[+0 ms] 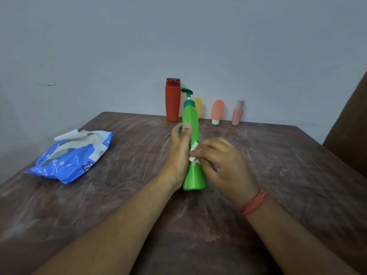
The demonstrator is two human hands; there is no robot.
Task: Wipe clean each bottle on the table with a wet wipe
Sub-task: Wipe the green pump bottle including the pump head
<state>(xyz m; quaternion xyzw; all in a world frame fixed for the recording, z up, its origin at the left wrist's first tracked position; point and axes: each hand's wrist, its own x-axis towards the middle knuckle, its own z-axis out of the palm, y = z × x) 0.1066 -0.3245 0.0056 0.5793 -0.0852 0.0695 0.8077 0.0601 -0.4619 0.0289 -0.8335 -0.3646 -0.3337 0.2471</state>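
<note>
A tall green pump bottle stands upright in the middle of the brown table. My left hand grips its left side. Against the bottle's lower right side, my right hand presses a small crumpled white wet wipe. Along the wall at the back stand a red bottle, a yellow bottle half hidden behind the green one, an orange tube on its white cap, and a pink bottle.
A blue pack of wet wipes lies on the table's left side, its flap open and a wipe sticking out. A brown chair back rises at the right edge. A grey wall runs behind the table.
</note>
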